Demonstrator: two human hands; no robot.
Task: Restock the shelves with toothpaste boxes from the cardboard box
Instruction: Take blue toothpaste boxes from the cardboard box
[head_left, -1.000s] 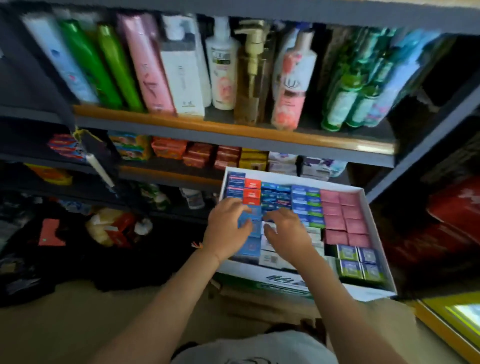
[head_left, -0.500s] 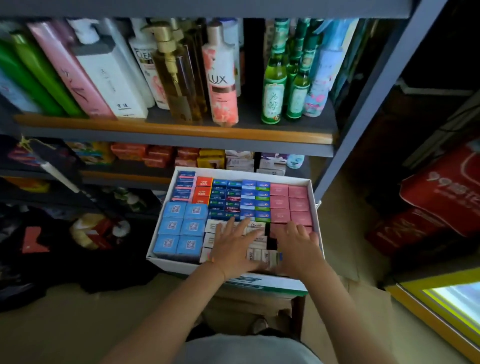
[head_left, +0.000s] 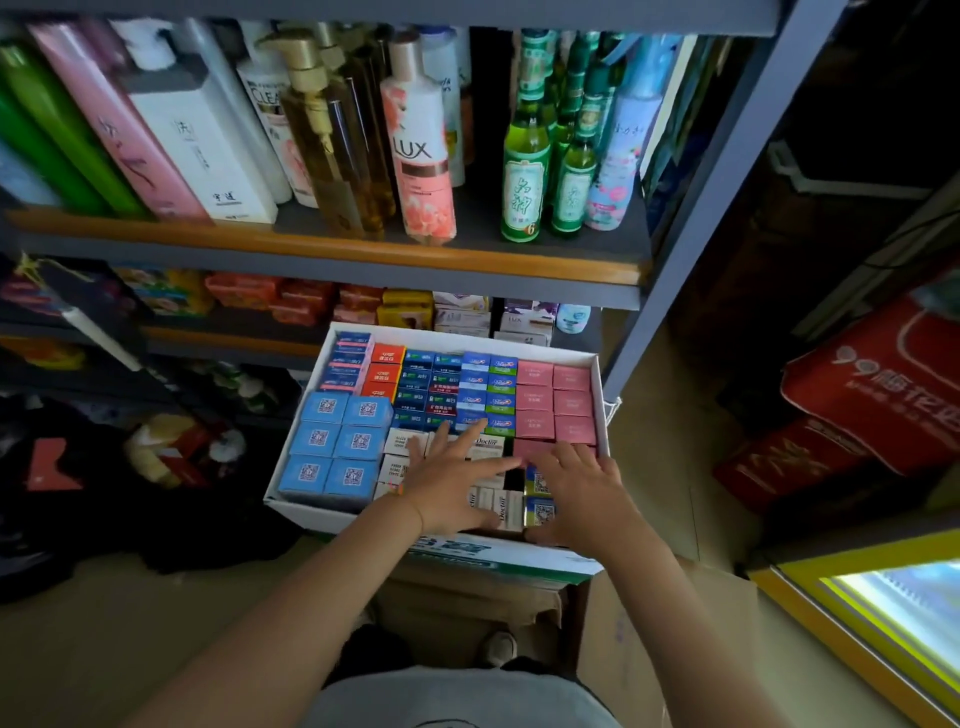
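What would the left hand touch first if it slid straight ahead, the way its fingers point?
Probably the blue and green toothpaste boxes: the left hand lies flat on the white Doctor boxes, fingers pointing up-right toward that row. Height differences between the rows are unclear.

A small shop was shown. Grey metal shelving with an orange front edge (head_left: 332, 249) was stocked with rows of plastic shampoo and body-wash bottles (head_left: 421, 150) and green glass bottles (head_left: 524, 176); stacked soap packets (head_left: 311, 299) were kept on the tier below. A white cardboard tray (head_left: 602, 410) was packed with assorted small toothpaste boxes (head_left: 337, 441). Red bulk packages (head_left: 878, 384) were piled beside the shelving.
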